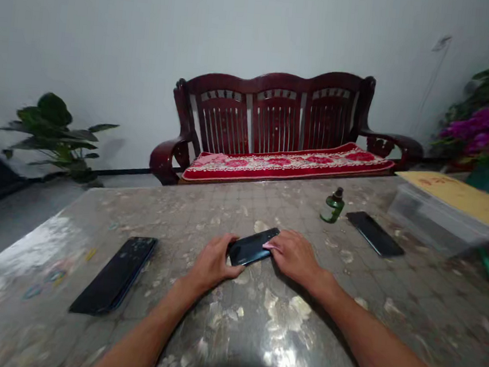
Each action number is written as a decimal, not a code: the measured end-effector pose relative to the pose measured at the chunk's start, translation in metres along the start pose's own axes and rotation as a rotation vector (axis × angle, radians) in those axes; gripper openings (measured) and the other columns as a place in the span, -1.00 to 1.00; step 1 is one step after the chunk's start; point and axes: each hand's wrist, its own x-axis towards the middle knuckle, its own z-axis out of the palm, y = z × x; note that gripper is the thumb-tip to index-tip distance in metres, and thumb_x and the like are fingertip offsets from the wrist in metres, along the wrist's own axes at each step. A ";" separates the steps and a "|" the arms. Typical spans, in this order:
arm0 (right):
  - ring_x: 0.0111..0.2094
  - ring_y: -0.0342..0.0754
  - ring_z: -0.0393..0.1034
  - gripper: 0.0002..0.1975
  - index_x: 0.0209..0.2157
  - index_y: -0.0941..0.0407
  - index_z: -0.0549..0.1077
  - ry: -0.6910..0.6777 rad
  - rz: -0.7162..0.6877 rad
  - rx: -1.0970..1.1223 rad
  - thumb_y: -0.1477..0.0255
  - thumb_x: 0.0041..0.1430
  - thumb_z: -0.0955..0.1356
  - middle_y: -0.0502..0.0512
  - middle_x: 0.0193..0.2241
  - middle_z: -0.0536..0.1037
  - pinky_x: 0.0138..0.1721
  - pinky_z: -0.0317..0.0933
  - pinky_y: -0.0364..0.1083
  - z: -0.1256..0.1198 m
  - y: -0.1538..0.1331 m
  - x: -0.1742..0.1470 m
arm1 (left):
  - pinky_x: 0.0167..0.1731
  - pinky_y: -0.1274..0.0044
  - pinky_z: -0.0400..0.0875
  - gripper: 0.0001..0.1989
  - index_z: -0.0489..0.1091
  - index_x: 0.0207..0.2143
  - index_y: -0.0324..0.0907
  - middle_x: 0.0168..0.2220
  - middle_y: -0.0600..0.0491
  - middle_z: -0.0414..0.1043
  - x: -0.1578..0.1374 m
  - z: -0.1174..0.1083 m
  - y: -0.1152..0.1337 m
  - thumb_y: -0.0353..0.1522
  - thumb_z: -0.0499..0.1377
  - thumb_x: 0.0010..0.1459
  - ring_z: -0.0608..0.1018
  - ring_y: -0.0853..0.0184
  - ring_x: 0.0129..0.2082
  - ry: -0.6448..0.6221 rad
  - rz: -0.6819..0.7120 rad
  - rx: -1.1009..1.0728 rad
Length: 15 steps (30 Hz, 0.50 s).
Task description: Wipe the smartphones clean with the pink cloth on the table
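Note:
A dark smartphone (247,249) lies slightly slanted on the flower-patterned table cover (143,341), in front of me. My left hand (213,264) grips its left end, thumb along the near edge and fingers at the far side. At the other end, my right hand (297,258) pinches a small pink piece, which looks like cloth (270,246), against the phone's surface. Most of that piece is hidden under the fingers. Beyond my right hand stand a green pump bottle (332,208) and another black phone (375,234).
A dark flat case or tablet (115,275) lies at the left, near small coloured bands (56,275). To the right sits a clear plastic box (434,218) with a yellow sheet (463,194) on top. Behind the table is a wooden bench (274,117) with a red cover.

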 end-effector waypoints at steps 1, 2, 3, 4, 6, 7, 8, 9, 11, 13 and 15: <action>-0.23 -0.03 0.37 -0.81 -0.28 0.03 0.59 0.003 -0.006 -0.012 0.40 0.31 0.31 0.03 -0.36 0.54 -0.18 0.08 -0.09 0.000 0.001 -0.001 | -0.03 0.30 0.41 -0.40 0.32 0.03 -0.15 -0.08 -0.06 0.51 -0.002 0.001 -0.001 -0.32 0.35 -0.11 0.52 0.08 -0.05 0.011 -0.001 0.002; -0.22 -0.02 0.37 -0.82 -0.28 0.03 0.58 0.008 -0.006 -0.026 0.42 0.30 0.31 0.04 -0.35 0.54 -0.17 0.08 -0.08 0.000 0.002 -0.002 | -0.04 0.31 0.42 -0.40 0.32 0.03 -0.13 -0.08 -0.05 0.51 -0.003 0.003 -0.002 -0.32 0.35 -0.11 0.52 0.08 -0.06 0.020 -0.002 0.004; -0.21 -0.02 0.37 -0.82 -0.28 0.04 0.58 0.015 -0.001 -0.043 0.44 0.29 0.31 0.05 -0.34 0.54 -0.17 0.08 -0.08 0.000 0.003 -0.003 | -0.04 0.31 0.42 -0.41 0.32 0.03 -0.12 -0.08 -0.05 0.51 -0.004 0.004 -0.003 -0.32 0.35 -0.11 0.52 0.08 -0.06 0.029 -0.003 0.005; -0.21 -0.01 0.36 -0.82 -0.28 0.05 0.58 0.025 0.010 -0.062 0.46 0.28 0.31 0.06 -0.34 0.54 -0.16 0.07 -0.08 0.000 0.005 -0.003 | -0.04 0.31 0.43 -0.41 0.32 0.03 -0.11 -0.08 -0.04 0.51 -0.005 0.005 -0.004 -0.32 0.35 -0.11 0.52 0.08 -0.06 0.037 -0.003 0.005; -0.20 0.01 0.35 -0.82 -0.29 0.06 0.57 0.056 0.057 -0.119 0.47 0.27 0.31 0.09 -0.32 0.54 -0.16 0.07 -0.06 -0.001 0.009 -0.003 | -0.04 0.31 0.42 -0.40 0.31 0.03 -0.11 -0.08 -0.04 0.50 -0.005 0.007 -0.005 -0.32 0.35 -0.12 0.51 0.08 -0.05 0.050 -0.003 0.002; -0.20 0.02 0.35 -0.82 -0.30 0.07 0.57 0.069 0.082 -0.143 0.46 0.28 0.30 0.11 -0.31 0.54 -0.17 0.06 -0.06 -0.001 0.011 -0.002 | -0.03 0.30 0.42 -0.39 0.31 0.04 -0.11 -0.07 -0.04 0.50 -0.005 0.007 -0.005 -0.32 0.35 -0.12 0.51 0.08 -0.05 0.054 -0.002 0.001; -0.21 0.02 0.34 -0.81 -0.30 0.08 0.57 0.077 0.101 -0.158 0.45 0.29 0.30 0.11 -0.32 0.53 -0.18 0.06 -0.05 -0.002 0.012 -0.002 | -0.02 0.30 0.42 -0.39 0.31 0.04 -0.11 -0.07 -0.04 0.50 -0.006 0.008 -0.005 -0.31 0.35 -0.12 0.51 0.08 -0.05 0.057 -0.003 0.000; -0.21 0.03 0.34 -0.81 -0.30 0.08 0.57 0.080 0.108 -0.161 0.43 0.30 0.29 0.12 -0.32 0.53 -0.18 0.06 -0.05 -0.001 0.013 -0.003 | -0.02 0.30 0.42 -0.39 0.31 0.04 -0.11 -0.07 -0.04 0.49 -0.006 0.008 -0.005 -0.31 0.35 -0.12 0.51 0.08 -0.05 0.058 -0.005 0.000; -0.22 0.02 0.34 -0.81 -0.28 0.07 0.57 0.069 0.083 -0.142 0.44 0.29 0.30 0.10 -0.32 0.53 -0.18 0.06 -0.06 -0.001 0.011 -0.003 | -0.02 0.30 0.42 -0.40 0.31 0.03 -0.10 -0.07 -0.04 0.49 -0.006 0.007 -0.005 -0.31 0.35 -0.12 0.51 0.08 -0.05 0.057 -0.015 0.005; -0.22 0.00 0.34 -0.81 -0.25 0.04 0.58 0.046 0.028 -0.111 0.47 0.28 0.30 0.07 -0.32 0.53 -0.17 0.06 -0.07 0.000 0.008 -0.004 | -0.02 0.30 0.41 -0.41 0.31 0.03 -0.11 -0.07 -0.05 0.49 -0.007 0.006 -0.004 -0.31 0.35 -0.11 0.51 0.08 -0.05 0.054 -0.022 0.011; -0.21 0.00 0.34 -0.81 -0.24 0.03 0.58 0.030 0.003 -0.106 0.48 0.27 0.30 0.06 -0.32 0.53 -0.16 0.06 -0.08 0.000 0.007 -0.004 | -0.01 0.29 0.41 -0.41 0.31 0.03 -0.12 -0.07 -0.06 0.49 -0.007 0.006 -0.004 -0.31 0.34 -0.10 0.51 0.07 -0.04 0.052 -0.025 0.016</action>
